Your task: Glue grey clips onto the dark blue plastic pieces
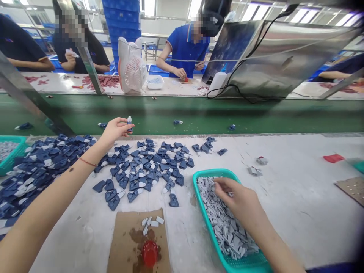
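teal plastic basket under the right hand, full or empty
Far from empty: small grey plastic pieces spread along the teal plastic basket, beneath the right hand; their depth is hidden.

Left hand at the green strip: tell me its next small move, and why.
Probably lower and release the blue-and-white piece onto the green strip: the left hand appears to hold it above the strip, and similar pieces lie along there.

Smooth plastic basket (pixel 246 264); matt cardboard (pixel 123 237); grey pieces (pixel 227 232), probably plastic
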Motion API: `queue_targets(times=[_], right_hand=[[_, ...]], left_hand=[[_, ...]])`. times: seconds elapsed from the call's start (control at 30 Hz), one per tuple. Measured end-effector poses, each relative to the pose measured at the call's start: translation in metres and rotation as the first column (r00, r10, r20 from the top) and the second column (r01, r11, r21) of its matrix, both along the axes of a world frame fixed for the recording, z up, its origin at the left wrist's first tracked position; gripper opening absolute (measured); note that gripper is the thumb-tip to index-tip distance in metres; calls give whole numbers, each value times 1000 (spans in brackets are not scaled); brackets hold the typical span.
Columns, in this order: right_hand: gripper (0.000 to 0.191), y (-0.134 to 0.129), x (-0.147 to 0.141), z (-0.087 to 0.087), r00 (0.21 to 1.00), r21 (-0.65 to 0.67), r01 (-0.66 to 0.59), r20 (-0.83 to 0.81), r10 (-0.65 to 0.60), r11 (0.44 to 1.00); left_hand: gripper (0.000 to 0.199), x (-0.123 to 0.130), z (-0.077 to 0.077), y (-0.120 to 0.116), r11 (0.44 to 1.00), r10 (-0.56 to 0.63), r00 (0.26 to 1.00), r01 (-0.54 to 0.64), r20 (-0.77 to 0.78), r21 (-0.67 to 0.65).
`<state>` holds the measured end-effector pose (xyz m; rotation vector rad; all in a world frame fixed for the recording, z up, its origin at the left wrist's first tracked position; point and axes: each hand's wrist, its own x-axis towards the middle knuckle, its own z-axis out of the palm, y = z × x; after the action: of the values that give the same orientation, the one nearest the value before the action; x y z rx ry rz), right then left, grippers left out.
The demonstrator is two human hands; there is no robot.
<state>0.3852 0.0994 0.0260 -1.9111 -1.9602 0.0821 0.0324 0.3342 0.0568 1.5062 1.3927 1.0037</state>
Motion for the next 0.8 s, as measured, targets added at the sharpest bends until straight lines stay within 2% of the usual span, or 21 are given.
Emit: queue_targets(times=[0.07,0.13,0.23,0.33,0.37,0.43,0.53,0.6,0.7,0.8], right_hand=[[20,-5,-14,9,976,-3,104,-193,-102,995],[25,-13,-32,19,941,-9,152,-305,-147,988],[31,-31,-65,30,915,-47,49,-399,-64,998],[32,-52,-102,32,843,-160,-121,-537,17,980],[31,-58,-114,30,804,-217,-153,-594,-6,964],[26,-68,-134,24,705,-344,-174,-697,-127,923],[21,-76,-153,12,535,-469,-159,-781,-323,869],[20,-78,-160,6,463,-501,-167,-800,-381,849],[20,-79,-166,2,431,-534,-193,-800,-417,823],[19,-79,-171,1,426,-560,-193,-788,-445,806]], left_hand=[[32,-7,11,-40,1000,6,995,-4,95,-23],[35,-14,17,-83,997,8,980,7,197,-72],[42,-27,15,-145,985,29,933,35,359,-170],[43,-37,1,-200,954,27,916,97,401,-284],[44,-40,-5,-216,938,26,916,116,399,-326],[47,-44,-18,-245,909,53,911,126,410,-398],[46,-48,-35,-279,882,125,878,115,461,-457],[40,-49,-43,-296,876,157,847,118,508,-468],[31,-47,-50,-313,870,170,804,149,569,-471],[24,-44,-57,-323,874,196,785,132,588,-468]])
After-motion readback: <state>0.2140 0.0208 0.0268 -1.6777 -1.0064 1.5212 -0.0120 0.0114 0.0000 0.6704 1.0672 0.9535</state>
